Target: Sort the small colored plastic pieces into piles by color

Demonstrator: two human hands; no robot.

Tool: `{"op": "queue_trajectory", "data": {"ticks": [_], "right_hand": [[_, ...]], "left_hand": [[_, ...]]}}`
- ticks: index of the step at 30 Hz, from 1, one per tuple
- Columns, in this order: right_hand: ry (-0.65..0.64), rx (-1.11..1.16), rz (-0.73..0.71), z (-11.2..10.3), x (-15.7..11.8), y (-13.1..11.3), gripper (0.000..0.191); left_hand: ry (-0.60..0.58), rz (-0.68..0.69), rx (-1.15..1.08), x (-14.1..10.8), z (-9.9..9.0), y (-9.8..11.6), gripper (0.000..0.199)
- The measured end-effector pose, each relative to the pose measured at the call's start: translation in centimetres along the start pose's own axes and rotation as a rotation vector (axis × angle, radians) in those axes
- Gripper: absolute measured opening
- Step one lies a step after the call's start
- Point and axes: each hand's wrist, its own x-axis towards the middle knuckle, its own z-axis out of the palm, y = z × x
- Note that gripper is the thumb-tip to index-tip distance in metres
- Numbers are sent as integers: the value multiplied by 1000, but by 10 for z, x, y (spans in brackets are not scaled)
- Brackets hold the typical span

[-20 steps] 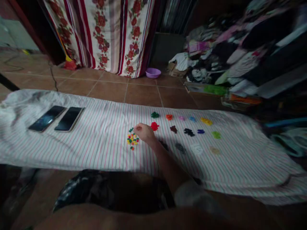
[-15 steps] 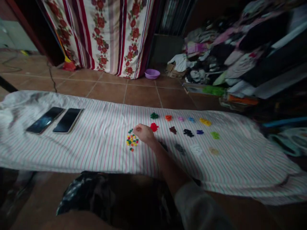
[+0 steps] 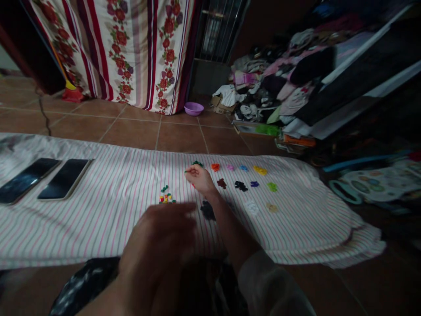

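Right hand (image 3: 200, 179) pinching 1 green piece (image 3: 186, 171) at striped cloth (image 3: 115, 197)

Right thumb and fingertips pressed together on the piece, near green pile (image 3: 198, 163). Left hand (image 3: 159, 235): blurred, closer to camera, can't tell if gripping. Mixed-colour cluster (image 3: 165, 198): 1, partly behind left hand, pieces uncountable. Back row, 5 piles: that green, orange pile (image 3: 215, 167), pink pile (image 3: 230, 167), light blue pile (image 3: 244, 168), yellow pile (image 3: 259, 170). Middle, 4 clear: brown pile (image 3: 221, 183), black pile (image 3: 241, 186), dark blue pile (image 3: 254, 184), lime pile (image 3: 272, 186); red pile (image 3: 193, 185) mostly hidden by right hand. Front, 3 clear: dark grey pile (image 3: 208, 210), white pile (image 3: 252, 207), beige pile (image 3: 272, 207). Phones (image 3: 65, 179): 2, cloth's left end. Purple bowl (image 3: 194, 109): 1, on floor (image 3: 131, 127) beyond.
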Motion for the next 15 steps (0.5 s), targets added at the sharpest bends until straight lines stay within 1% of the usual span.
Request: {"op": "queue_trajectory", "data": {"ticks": [2, 3, 4, 5, 6, 9, 11, 13, 15], "right_hand": [[62, 85, 16, -10, 6, 6, 13], [95, 119, 23, -15, 9, 10, 15], [124, 147, 29, -20, 12, 13, 17], [149, 168, 33, -25, 14, 17, 19], [175, 182, 36, -29, 17, 21, 21], [255, 170, 60, -40, 22, 31, 21], [297, 137, 79, -44, 24, 37, 21], [312, 107, 88, -45, 25, 42, 22], [308, 76, 89, -45, 25, 45, 22]], "left_hand": [[61, -12, 17, 21, 21, -30, 26], [73, -37, 59, 27, 30, -45, 27], [60, -68, 119, 28, 37, -59, 30], [13, -106, 201, 27, 42, -71, 34], [-58, -120, 258, 24, 45, -81, 40], [-291, -90, 357, 6, 50, -95, 61], [-396, -61, 404, -6, 52, -99, 77], [-454, -55, 455, -15, 56, -104, 83], [-468, -58, 497, -21, 59, -111, 86]]}}
